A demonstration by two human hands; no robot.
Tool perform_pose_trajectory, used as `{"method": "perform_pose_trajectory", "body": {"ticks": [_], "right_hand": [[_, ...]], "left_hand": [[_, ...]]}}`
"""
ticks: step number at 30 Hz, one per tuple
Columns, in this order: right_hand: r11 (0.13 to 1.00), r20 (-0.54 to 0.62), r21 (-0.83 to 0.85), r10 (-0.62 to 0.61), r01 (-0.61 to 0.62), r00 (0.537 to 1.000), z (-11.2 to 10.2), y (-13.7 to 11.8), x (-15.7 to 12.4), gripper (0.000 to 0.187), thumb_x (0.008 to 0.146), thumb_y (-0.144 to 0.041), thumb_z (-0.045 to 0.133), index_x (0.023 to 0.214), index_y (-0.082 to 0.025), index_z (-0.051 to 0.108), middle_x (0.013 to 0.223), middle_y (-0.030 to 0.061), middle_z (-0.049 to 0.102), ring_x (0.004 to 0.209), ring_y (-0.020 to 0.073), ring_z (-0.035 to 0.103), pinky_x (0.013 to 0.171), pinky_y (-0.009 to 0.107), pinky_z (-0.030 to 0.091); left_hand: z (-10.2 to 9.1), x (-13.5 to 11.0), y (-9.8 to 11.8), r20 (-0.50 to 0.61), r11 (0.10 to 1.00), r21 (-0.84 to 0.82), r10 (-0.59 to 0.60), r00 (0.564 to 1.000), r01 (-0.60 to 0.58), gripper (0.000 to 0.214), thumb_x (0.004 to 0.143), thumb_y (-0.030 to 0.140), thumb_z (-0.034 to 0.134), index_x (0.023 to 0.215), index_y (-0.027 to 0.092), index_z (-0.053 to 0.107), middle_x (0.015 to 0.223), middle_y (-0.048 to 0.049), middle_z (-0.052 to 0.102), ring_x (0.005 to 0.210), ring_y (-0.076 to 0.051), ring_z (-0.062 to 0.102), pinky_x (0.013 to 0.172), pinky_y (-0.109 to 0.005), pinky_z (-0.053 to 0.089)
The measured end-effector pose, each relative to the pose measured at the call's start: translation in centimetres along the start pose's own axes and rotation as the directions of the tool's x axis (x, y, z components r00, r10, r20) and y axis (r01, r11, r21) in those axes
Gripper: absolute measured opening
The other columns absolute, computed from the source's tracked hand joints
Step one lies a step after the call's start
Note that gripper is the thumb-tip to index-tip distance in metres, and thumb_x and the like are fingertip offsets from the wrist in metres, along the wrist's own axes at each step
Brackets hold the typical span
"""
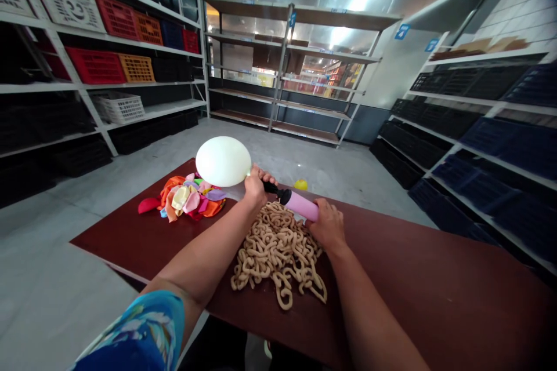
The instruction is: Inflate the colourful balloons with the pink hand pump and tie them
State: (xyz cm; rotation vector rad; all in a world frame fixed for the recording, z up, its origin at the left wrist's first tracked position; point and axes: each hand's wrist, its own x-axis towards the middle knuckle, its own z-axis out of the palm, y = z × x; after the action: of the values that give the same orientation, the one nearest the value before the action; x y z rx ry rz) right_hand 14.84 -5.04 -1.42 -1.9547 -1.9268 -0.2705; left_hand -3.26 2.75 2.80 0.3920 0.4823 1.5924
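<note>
A pale yellow-white balloon (223, 160) is blown up round and sits on the black nozzle of a pink hand pump (300, 205). My left hand (256, 185) is closed around the balloon's neck and the pump's nozzle. My right hand (326, 224) grips the rear end of the pink pump. Both hands hover just above a heap of tan cord-like loops (278, 252) on the dark red-brown table (418, 278).
A pile of flat balloons in several colours (188, 198) lies on the table's left part. A small yellow object (300, 184) sits past the far edge. Shelving with crates (96, 64) lines the left, back and right walls; grey floor surrounds the table.
</note>
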Motion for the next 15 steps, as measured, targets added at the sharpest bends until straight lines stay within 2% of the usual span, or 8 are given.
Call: {"method": "perform_pose_trajectory", "body": {"ticks": [4,8,15], "right_hand": [[0.999,0.01,0.007,-0.032,0.032,0.999,0.0,-0.5,0.0,0.04,0.065,-0.022,0.057,0.103,-0.02,0.047,0.098,0.0047,0.057,0.091,0.021,0.046,0.079,0.031,0.025],[0.999,0.002,-0.01,-0.037,0.037,0.999,0.1,0.1,0.3,0.043,0.065,-0.023,0.058,0.106,-0.022,0.047,0.098,0.0039,0.057,0.091,0.0204,0.046,0.08,0.032,0.023],[0.989,-0.051,-0.085,0.119,-0.123,0.992,0.1,2.2,0.5,0.032,0.067,-0.022,0.056,0.098,-0.024,0.051,0.096,0.0039,0.056,0.092,0.0223,0.044,0.082,0.036,0.021]], "left_hand": [[0.0,-0.2,-0.4,0.024,1.0,0.014,-0.017,1.0,0.016,0.043,0.078,0.043,0.048,0.053,0.019,0.024,0.044,0.0045,0.029,0.039,-0.01,0.04,0.045,-0.026,0.04],[0.0,0.2,0.7,-0.016,1.0,0.016,0.018,1.0,-0.017,0.041,0.079,0.042,0.046,0.053,0.019,0.024,0.044,0.0046,0.029,0.04,-0.01,0.04,0.046,-0.026,0.04],[-1.2,1.8,2.9,-0.07,0.996,-0.028,0.085,0.994,-0.087,0.037,0.081,0.04,0.042,0.055,0.019,0.026,0.043,0.005,0.03,0.039,-0.011,0.04,0.046,-0.028,0.04]]}}
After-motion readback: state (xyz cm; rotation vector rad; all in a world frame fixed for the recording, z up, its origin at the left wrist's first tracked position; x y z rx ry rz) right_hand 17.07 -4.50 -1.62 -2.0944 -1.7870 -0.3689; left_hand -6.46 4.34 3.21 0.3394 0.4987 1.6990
